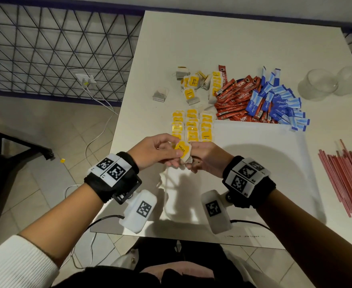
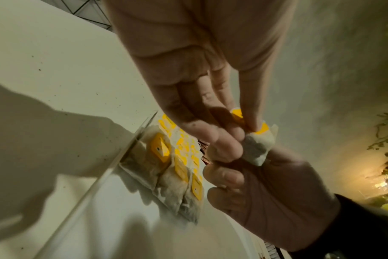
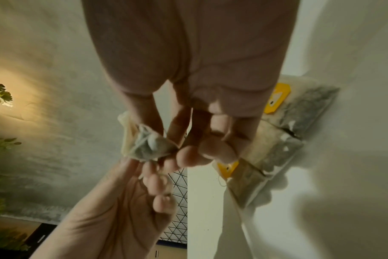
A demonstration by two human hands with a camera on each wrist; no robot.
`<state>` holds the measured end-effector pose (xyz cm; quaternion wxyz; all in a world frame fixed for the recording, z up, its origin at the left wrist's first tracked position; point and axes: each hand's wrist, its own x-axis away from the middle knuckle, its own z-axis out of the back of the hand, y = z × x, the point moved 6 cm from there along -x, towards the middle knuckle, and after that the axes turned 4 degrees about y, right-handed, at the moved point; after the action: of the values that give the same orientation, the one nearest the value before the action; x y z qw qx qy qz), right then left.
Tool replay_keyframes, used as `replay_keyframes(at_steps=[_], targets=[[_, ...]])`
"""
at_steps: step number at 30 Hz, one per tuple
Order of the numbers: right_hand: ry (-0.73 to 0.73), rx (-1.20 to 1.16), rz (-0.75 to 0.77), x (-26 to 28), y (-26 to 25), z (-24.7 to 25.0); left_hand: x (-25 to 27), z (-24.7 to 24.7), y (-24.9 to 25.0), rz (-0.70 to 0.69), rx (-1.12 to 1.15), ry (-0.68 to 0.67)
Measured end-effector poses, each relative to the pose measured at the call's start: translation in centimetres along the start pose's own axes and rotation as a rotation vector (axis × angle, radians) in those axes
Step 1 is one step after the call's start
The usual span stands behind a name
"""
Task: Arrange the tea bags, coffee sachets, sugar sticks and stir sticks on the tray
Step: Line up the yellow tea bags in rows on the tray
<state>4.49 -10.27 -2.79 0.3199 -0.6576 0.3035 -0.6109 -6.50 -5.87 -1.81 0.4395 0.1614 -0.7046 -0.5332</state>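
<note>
Overhead, both hands pinch one tea bag [image 1: 184,151] just above the tray [image 1: 254,138], near its three rows [image 1: 191,126]. Left hand [image 2: 202,98] nips the tag; right hand [image 3: 188,112] grips paper (gently, surely). Lay it flat, aligned.

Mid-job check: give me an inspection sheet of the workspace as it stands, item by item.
Surface: white table; clear tray at near edge.
Job's things: sorted tea bags in three rows; loose tea bags, coffee sachets, sugar sticks and stir sticks off the tray.
Clutter: two upturned glasses.
Hands: left hand and right hand both pinch one tea bag.
Cables: white cord on floor.
Surroundings: wire grid fence, tiled floor.
</note>
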Motion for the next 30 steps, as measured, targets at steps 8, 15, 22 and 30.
replay_keyframes(at_steps=[8,15,22,30], targets=[[-0.004,0.126,-0.08,0.3,0.6,-0.3,-0.3,1.2,0.1,-0.131,-0.182,0.14],[-0.071,0.14,-0.077,0.4,1.2,-0.9,-0.3,0.7,-0.3,-0.083,0.015,0.051],[-0.076,0.422,-0.023,-0.5,1.9,-0.7,-0.6,1.1,-2.7,-0.031,0.003,0.178],[0.143,0.454,-0.002,-1.8,2.3,-0.2,-0.9,1.7,-7.0,0.15,-0.171,0.245]])
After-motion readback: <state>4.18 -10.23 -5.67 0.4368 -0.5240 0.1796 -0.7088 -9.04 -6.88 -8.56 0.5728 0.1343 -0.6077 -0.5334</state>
